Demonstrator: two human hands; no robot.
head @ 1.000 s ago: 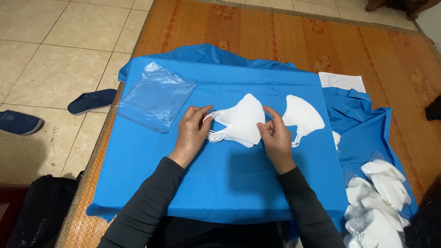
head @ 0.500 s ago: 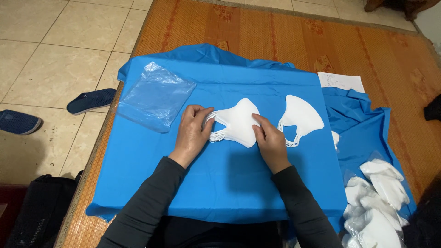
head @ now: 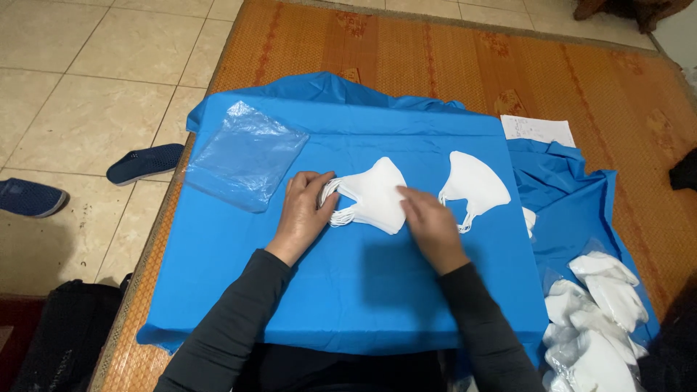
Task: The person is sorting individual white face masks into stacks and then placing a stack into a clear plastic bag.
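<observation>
Woven mat [head: 450,65] underneath, blue cloth [head: 348,290] spread smooth over it. Clear plastic bag [head: 243,156], crinkled, lies left. Stack of white masks [head: 374,192] mid-cloth — soft, folded, curved edge. Left hand [head: 305,210] pinches its ear loops; right hand [head: 428,221] presses flat on its right edge. 1 loose mask [head: 475,185] just beside. Risk: thin layers could slide and fan out if pressure goes uneven.

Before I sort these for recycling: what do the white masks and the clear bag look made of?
Masks: likely soft nonwoven fabric, matte white, with thin elastic loops. Bag: thin clear plastic film, glossy and wrinkled, the blue cloth showing through.
</observation>
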